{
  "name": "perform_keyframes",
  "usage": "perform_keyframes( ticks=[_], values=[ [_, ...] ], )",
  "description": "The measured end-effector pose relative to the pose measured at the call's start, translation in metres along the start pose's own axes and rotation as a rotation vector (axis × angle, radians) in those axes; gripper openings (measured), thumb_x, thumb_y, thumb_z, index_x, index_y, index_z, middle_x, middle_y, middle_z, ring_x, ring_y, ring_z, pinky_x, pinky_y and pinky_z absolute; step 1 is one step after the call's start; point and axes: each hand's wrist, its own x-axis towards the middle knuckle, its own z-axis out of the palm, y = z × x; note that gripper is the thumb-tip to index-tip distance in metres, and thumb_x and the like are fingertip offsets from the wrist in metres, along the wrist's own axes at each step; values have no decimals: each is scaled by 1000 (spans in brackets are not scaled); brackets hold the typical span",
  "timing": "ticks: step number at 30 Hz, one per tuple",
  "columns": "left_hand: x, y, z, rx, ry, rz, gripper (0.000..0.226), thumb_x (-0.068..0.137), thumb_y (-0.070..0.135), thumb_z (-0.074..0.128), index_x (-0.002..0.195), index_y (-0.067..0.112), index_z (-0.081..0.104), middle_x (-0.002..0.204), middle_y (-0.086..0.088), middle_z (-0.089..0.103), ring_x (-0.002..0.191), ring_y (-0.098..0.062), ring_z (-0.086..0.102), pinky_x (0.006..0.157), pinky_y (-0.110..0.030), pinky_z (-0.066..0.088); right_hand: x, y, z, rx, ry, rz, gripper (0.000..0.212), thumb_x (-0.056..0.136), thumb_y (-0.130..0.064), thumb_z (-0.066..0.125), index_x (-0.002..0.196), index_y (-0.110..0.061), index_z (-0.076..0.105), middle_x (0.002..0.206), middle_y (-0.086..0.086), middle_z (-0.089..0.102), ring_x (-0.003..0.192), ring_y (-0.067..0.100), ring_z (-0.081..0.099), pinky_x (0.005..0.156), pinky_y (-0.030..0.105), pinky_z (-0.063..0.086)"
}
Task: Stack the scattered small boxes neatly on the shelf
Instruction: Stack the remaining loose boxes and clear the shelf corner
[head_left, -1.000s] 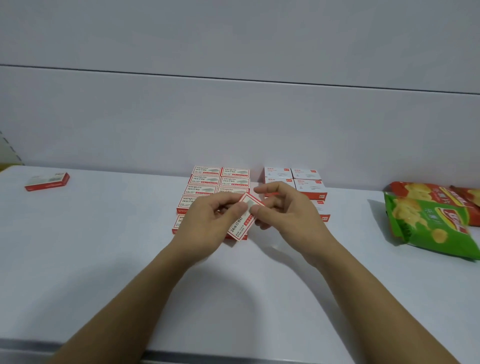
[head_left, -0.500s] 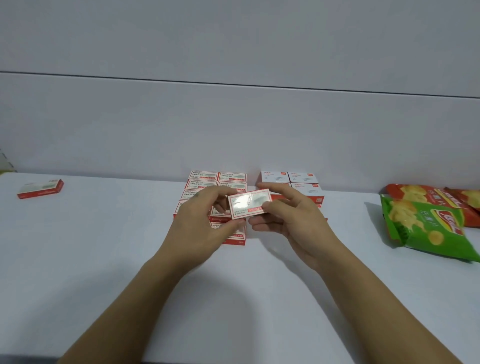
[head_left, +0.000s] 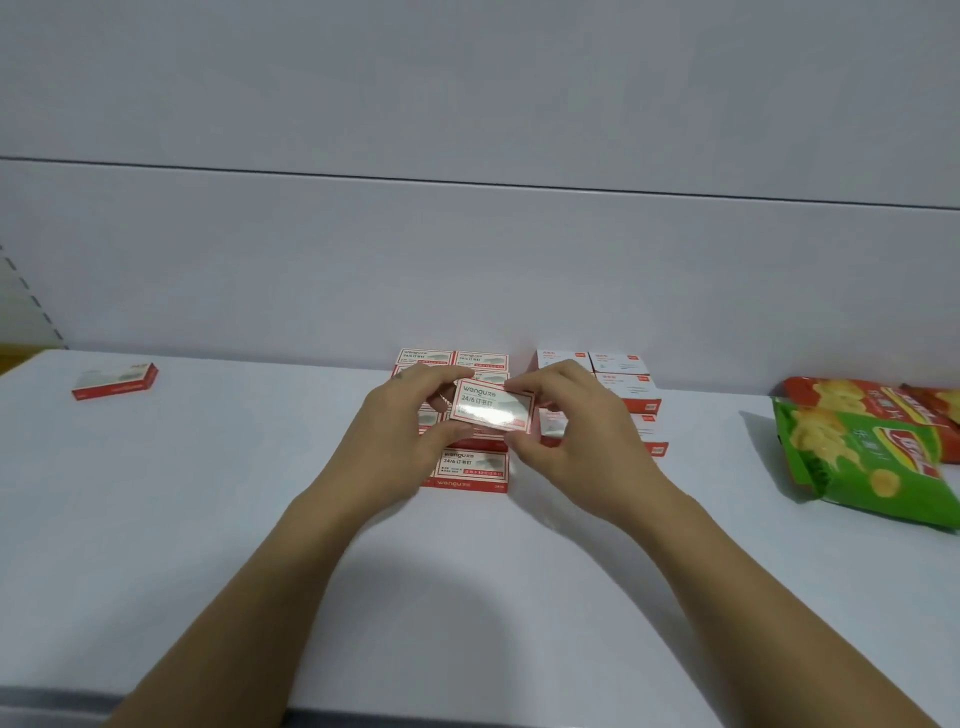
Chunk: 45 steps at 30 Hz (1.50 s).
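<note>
A small red-and-white staple box (head_left: 491, 411) is held face up above the shelf, pinched from its two ends by my left hand (head_left: 400, 426) and my right hand (head_left: 576, 426). Under it lies a stack of matching red-and-white boxes (head_left: 470, 467) in two columns reaching back to the wall. To the right sits a second stack of white boxes with red edges (head_left: 623, 387), partly hidden by my right hand. One lone box (head_left: 114, 381) lies far left on the white shelf (head_left: 208, 493).
Green (head_left: 862, 462) and red (head_left: 872, 400) snack bags lie at the right edge. A white back wall rises just behind the stacks. The shelf's front edge runs along the bottom of the view.
The held box has turned from a tilted, edge-on pose to flat and face up, and both hands have carried it slightly forward over the left stack.
</note>
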Motion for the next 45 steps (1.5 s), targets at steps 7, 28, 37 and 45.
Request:
perform_keyframes(
  ticks=[7, 28, 37, 45],
  values=[
    [-1, -3, -29, 156, -75, -10, 49, 83, 25, 71, 128, 31, 54, 109, 17, 56, 99, -2, 51, 81, -9, 34, 14, -18, 2, -65, -95, -58, 34, 80, -28, 72, 113, -31, 63, 109, -13, 51, 102, 6, 47, 85, 22, 39],
    [-55, -50, -77, 400, -203, -261, 62, 81, 51, 65, 137, 43, 39, 143, 16, 39, 129, -8, 35, 104, -31, 30, 22, -40, 57, -160, -287, -81, 25, 80, -36, 69, 105, -32, 73, 111, -10, 62, 104, 13, 54, 87, 29, 45],
    [-49, -55, -57, 445, -232, -267, 63, 82, 56, 61, 138, 42, 37, 144, 14, 40, 128, -10, 37, 103, -33, 32, 20, -45, 63, -285, -257, -131, 28, 87, -41, 60, 113, -33, 69, 117, -11, 65, 109, 14, 49, 91, 31, 31],
    [-50, -56, -53, 440, -210, -274, 67, 81, 60, 60, 140, 42, 34, 143, 15, 43, 126, -9, 42, 102, -34, 36, 19, -49, 65, -308, -265, -118, 26, 85, -35, 57, 105, -28, 71, 109, -4, 62, 103, 20, 48, 93, 37, 35]
  ],
)
